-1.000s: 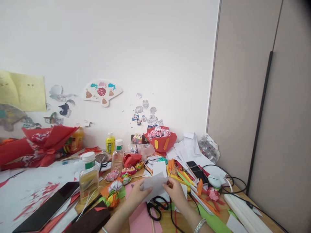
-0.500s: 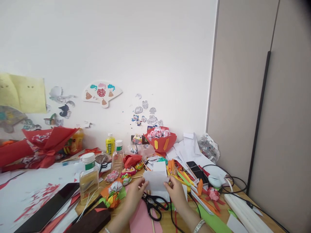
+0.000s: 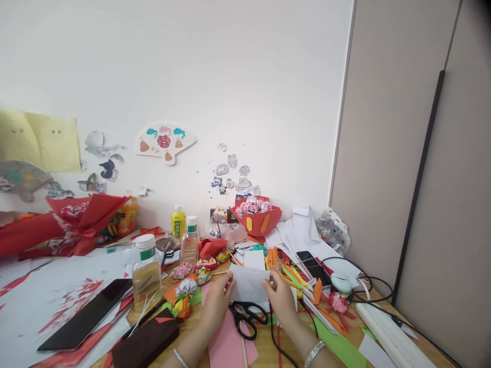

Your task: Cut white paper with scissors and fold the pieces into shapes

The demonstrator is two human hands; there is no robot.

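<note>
A sheet of white paper (image 3: 250, 285) is held up between my two hands over the middle of the table. My left hand (image 3: 218, 295) pinches its left edge, and my right hand (image 3: 279, 292) pinches the right edge near the top corner. Black-handled scissors (image 3: 249, 321) lie just below the paper, their blades hidden. Beneath them are pink paper (image 3: 226, 343) and a thin wooden stick (image 3: 243, 347). Another white piece of paper (image 3: 254, 259) shows behind the held sheet.
Left of my hands stand clear bottles (image 3: 147, 278), folded paper flowers (image 3: 183, 304) and a dark brown box (image 3: 146, 342). Behind sits a red bouquet (image 3: 256, 222). To the right lie a phone (image 3: 312, 268), a white mouse (image 3: 341, 282), cables and a white power strip (image 3: 391, 332).
The camera view has shifted slightly, so the whole scene sits a little further right. My hands still grip the paper, its top edge raised slightly and the fingers a bit higher along the sides.
</note>
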